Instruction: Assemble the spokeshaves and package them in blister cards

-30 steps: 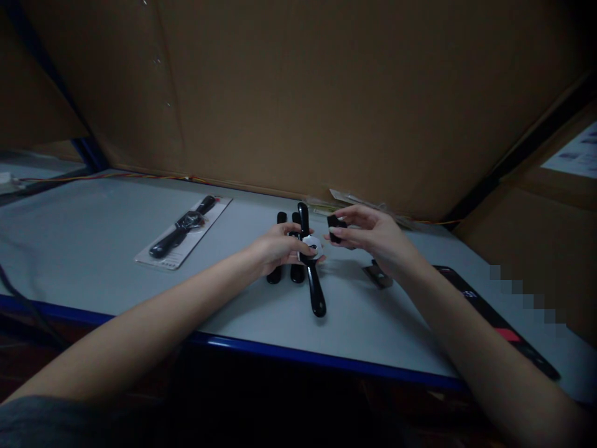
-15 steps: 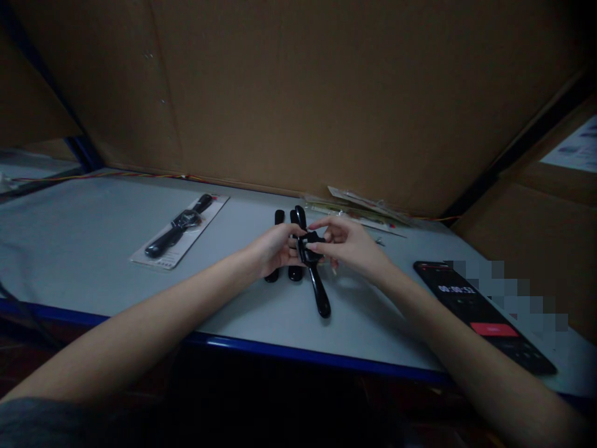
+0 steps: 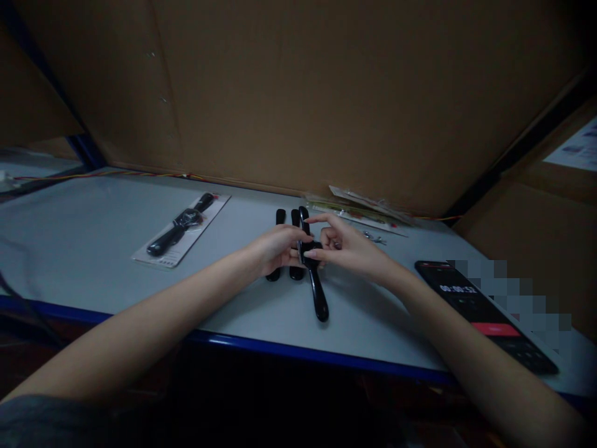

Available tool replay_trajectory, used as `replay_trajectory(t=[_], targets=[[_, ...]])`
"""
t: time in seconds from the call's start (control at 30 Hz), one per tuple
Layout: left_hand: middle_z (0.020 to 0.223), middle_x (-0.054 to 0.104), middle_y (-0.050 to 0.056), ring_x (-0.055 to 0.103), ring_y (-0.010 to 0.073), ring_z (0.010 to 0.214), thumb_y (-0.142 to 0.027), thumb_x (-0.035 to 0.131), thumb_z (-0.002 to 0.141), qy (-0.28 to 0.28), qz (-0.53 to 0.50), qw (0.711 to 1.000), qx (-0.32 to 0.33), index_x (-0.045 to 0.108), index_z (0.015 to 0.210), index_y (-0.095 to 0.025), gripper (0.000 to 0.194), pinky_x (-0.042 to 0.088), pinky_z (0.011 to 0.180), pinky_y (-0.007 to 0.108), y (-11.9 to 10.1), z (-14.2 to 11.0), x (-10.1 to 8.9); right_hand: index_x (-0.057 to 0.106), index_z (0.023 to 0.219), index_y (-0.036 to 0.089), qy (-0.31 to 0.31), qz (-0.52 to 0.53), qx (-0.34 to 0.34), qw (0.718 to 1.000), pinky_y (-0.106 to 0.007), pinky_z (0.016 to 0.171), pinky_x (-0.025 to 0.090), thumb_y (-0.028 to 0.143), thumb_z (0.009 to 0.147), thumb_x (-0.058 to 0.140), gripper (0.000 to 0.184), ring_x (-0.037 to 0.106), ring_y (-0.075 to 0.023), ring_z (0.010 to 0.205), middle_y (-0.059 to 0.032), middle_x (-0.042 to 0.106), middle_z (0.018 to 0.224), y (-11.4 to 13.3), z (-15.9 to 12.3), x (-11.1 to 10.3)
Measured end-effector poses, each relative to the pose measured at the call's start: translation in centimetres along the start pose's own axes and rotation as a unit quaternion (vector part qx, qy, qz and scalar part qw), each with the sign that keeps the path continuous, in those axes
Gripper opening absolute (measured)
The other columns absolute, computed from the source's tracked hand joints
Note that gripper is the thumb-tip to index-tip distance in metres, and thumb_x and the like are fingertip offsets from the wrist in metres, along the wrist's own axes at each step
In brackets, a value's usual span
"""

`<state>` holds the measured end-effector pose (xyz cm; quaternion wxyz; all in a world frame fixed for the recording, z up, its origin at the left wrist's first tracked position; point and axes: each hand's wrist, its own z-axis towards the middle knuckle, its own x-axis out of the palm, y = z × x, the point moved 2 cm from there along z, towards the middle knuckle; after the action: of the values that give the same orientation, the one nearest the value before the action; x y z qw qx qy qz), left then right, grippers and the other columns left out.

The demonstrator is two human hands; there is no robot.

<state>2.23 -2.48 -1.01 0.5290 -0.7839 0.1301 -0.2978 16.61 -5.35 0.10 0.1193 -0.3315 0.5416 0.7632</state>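
Observation:
A black watch strap (image 3: pixel 317 292) lies lengthwise on the grey table (image 3: pixel 93 249), its middle lifted between both hands. My left hand (image 3: pixel 276 247) is closed on that middle from the left. My right hand (image 3: pixel 342 247) pinches a small black watch body (image 3: pixel 313 247) against the strap, with the index finger stretched out above it. Two more black straps (image 3: pixel 280 218) lie just left of it, partly hidden under my left hand.
A packaged black watch on a white card (image 3: pixel 180 230) lies at the left. A phone (image 3: pixel 485 314) showing a timer lies at the right. Clear plastic bags (image 3: pixel 359 208) sit by the cardboard back wall (image 3: pixel 326 93). The table's blue front edge (image 3: pixel 280 351) runs below.
My right hand brought the small black body from the right onto the strap's middle and now presses it there. The white disc seen on the strap is covered. My left hand stayed put.

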Motion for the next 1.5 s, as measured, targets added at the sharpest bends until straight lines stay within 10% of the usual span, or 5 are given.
replay_trajectory(t=[0.2,0.37,0.63,0.87,1.5], targets=[[0.071,0.061,0.002,0.064,0.0127,0.059,0.000,0.054,0.074,-0.020,-0.006,1.000,0.020,0.047,0.098,-0.011,0.028,0.053,0.071,0.035,0.0,-0.1,-0.1,0.043,0.119,0.022,-0.022,-0.028,-0.011,0.999,-0.024,0.050,0.032,0.043,0.077,0.059,0.050,0.045,-0.0107,0.054,0.0057,0.045,0.061,0.1,0.0,-0.7],[0.077,0.064,0.008,0.066,0.0163,0.066,0.003,0.049,0.077,-0.033,-0.025,0.999,0.025,0.048,0.099,-0.007,0.024,0.053,0.072,0.035,-0.8,-0.3,-0.1,0.058,0.089,0.020,-0.092,-0.124,0.050,0.987,-0.026,0.050,0.033,0.051,0.074,0.059,0.035,0.047,-0.0118,0.056,0.0005,0.052,0.064,-1.1,-0.8,-5.4],[0.084,0.065,0.013,0.068,0.0182,0.071,0.005,0.050,0.076,-0.053,-0.033,0.998,0.029,0.049,0.099,-0.006,0.025,0.053,0.073,0.034,-1.3,-0.7,-0.1,0.065,0.074,0.019,-0.053,-0.374,0.238,0.895,-0.029,0.054,0.037,0.041,0.068,0.063,0.023,0.056,-0.0186,0.064,-0.0072,0.064,0.075,-7.0,-2.3,-11.1],[0.082,0.064,0.013,0.067,0.0182,0.069,0.006,0.048,0.077,-0.066,-0.051,0.996,0.031,0.049,0.097,-0.006,0.023,0.054,0.072,0.034,-1.3,-0.6,-0.2,0.063,0.096,0.019,-0.088,-0.436,0.230,0.865,-0.030,0.065,0.040,0.039,0.073,0.057,0.031,0.060,-0.0230,0.081,-0.0106,0.065,0.090,-9.6,-0.9,-9.2],[0.080,0.062,0.012,0.065,0.0182,0.069,0.000,0.051,0.075,-0.048,-0.059,0.997,0.024,0.048,0.100,-0.003,0.025,0.049,0.081,0.040,-1.1,-0.2,-0.4,0.057,0.071,0.020,-0.133,-0.425,0.183,0.876,-0.027,0.058,0.035,0.028,0.069,0.053,0.009,0.057,-0.0192,0.073,-0.0064,0.063,0.078,-11.2,0.4,-7.8]])
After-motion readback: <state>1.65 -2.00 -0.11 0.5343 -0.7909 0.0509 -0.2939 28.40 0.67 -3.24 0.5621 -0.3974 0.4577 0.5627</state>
